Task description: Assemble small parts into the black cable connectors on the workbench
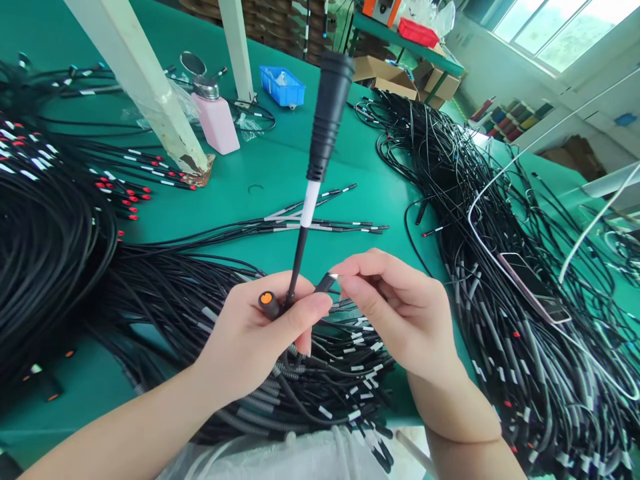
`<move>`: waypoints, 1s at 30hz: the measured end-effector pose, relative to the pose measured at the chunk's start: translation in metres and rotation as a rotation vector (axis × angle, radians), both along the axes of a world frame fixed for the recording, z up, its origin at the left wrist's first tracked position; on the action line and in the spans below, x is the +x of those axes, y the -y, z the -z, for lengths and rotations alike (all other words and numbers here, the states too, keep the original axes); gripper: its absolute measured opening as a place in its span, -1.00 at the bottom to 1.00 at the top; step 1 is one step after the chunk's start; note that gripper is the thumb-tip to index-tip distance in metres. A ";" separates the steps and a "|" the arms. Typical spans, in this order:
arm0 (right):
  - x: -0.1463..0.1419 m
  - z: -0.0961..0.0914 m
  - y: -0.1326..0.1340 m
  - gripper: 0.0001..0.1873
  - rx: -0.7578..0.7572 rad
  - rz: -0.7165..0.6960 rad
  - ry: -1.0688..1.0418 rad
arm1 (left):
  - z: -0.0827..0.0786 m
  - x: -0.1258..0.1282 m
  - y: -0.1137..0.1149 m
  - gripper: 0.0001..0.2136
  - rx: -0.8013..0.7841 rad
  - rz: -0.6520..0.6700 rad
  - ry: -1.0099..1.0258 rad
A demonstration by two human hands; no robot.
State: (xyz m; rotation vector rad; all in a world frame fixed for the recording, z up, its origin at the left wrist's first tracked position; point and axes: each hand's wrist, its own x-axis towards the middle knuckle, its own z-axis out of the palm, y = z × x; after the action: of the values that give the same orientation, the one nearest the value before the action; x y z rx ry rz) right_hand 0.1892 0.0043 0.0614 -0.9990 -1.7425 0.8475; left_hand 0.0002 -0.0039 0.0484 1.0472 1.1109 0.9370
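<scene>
My left hand (pixel 260 333) is closed around a bunch of black cable ends: an orange-tipped plug (pixel 269 303) and a thin cable that rises to a big black ribbed connector (pixel 327 113) with a white label (pixel 310 203). My right hand (pixel 395 313) pinches another small black connector end (pixel 327 281) with thumb and forefinger, right beside the left thumb. Under both hands lies a heap of black cables with white labels (pixel 320 373) on the green table (pixel 250 167).
Large coils of black cable lie at the left (pixel 45 240) and right (pixel 505 267). A phone (pixel 533 288) rests on the right pile. A pink dispenser bottle (pixel 216 115), a white post (pixel 145 87) and a blue tray (pixel 283 85) stand further back.
</scene>
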 end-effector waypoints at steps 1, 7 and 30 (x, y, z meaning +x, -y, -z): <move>0.000 0.000 0.000 -0.85 -0.003 0.001 -0.002 | -0.001 0.000 0.000 -0.75 -0.004 -0.003 -0.008; -0.001 0.001 0.001 -0.75 0.159 0.005 0.069 | -0.010 0.004 0.003 -0.80 -0.078 -0.054 -0.038; -0.006 0.002 0.005 -0.81 0.032 0.095 -0.016 | -0.008 0.003 0.004 -0.78 -0.059 -0.076 -0.037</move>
State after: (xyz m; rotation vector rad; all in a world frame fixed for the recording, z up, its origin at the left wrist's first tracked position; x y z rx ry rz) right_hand 0.1833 -0.0009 0.0595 -1.0429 -1.6758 0.7633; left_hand 0.0032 -0.0074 0.0560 0.9832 1.2092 0.9420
